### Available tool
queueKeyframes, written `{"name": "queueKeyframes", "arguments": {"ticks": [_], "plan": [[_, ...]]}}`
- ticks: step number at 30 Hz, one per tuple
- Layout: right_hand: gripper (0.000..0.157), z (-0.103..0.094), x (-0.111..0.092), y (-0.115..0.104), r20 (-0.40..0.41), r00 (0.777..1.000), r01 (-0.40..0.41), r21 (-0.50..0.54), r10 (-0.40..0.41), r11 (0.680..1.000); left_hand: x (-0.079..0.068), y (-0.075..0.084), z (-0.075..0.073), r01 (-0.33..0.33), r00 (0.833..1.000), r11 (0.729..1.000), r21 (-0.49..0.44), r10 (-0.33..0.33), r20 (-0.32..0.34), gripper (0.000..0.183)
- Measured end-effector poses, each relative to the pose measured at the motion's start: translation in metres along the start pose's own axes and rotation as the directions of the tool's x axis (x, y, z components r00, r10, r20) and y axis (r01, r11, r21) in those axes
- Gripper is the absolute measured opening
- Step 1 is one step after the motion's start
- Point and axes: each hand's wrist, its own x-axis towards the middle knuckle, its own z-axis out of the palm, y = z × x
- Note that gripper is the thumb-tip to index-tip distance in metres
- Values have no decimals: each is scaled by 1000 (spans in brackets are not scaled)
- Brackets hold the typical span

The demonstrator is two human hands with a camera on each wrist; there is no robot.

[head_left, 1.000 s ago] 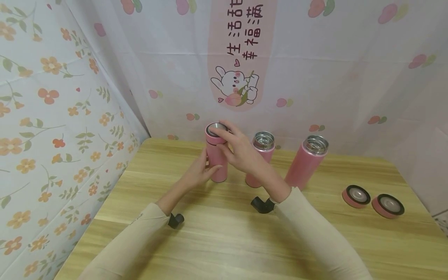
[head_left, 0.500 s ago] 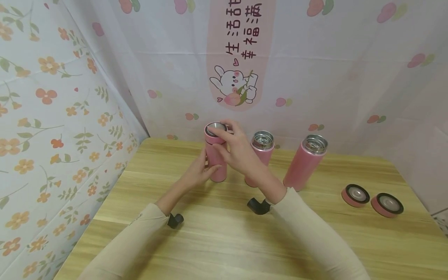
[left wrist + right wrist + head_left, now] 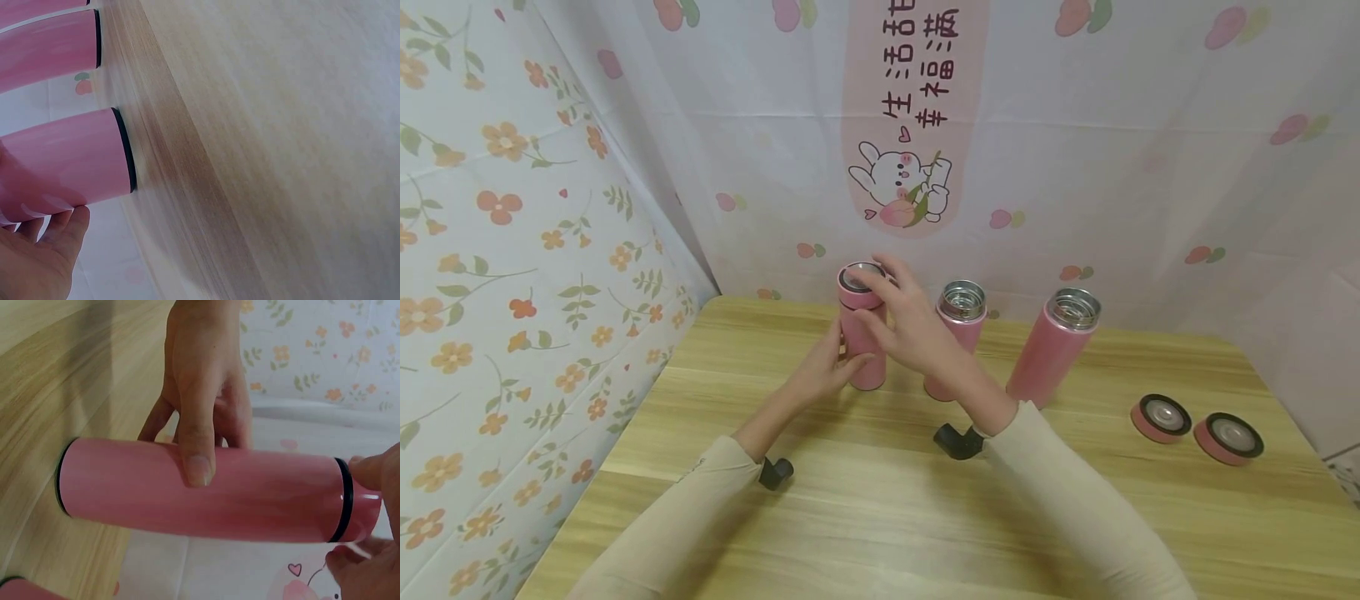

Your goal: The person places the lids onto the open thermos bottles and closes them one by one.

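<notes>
Can see pink bottle (image 3: 860,337) standing upright on bench (image 3: 880,517), near back edge, leftmost of three. Can't see all of lid (image 3: 849,297), partly covered by right grip (image 3: 912,325); can't tell if fully tightened. Clasped round body by left grip (image 3: 820,371), thumb across it, other fingers mostly hidden behind; cut off at top in left wrist view. Held at lid by right grip, thumb and fingers curled round it, one finger laid over top, forearm slanting in from right. Just right, find middle bottle (image 3: 967,333), open, partly blocked by right grip and forearm; then right-hand bottle (image 3: 1052,354), also open. Farther right, note inner loose lid (image 3: 1161,418) and outer loose lid (image 3: 1228,439), side by side. On cloth (image 3: 737,150) behind, can read characters (image 3: 895,60) 生活 and 幸福, more cut off or harder to read at top edge, above sideways rabbit print (image 3: 895,173).
</notes>
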Motion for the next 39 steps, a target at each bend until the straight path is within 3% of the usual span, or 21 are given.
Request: {"name": "queueKeyframes", "arguments": {"ticks": [5,11,16,21,28,39], "plan": [[44,-4,0,4,24,998,48,61,-50,997,0,2,1,27,1000,1000,-3,-27,-2,73],[46,-4,1,6,-20,994,112,86,-110,990,2,-20,3,0,1000,1000,25,1,-16,73],[44,-2,1,4,-47,996,76,63,-73,995,2,-31,3,2,1000,996,93,0,-28,75],[41,2,0,0,-77,997,28,-4,-28,1000,2,-31,3,10,1000,996,87,-8,-26,74],[39,5,0,-3,-118,992,34,-17,-36,999,1,-31,2,-6,1000,996,86,8,-24,81],[45,0,0,2,-36,999,40,-10,-40,999,1,-33,2,7,1000,995,99,-4,-22,77]]}}
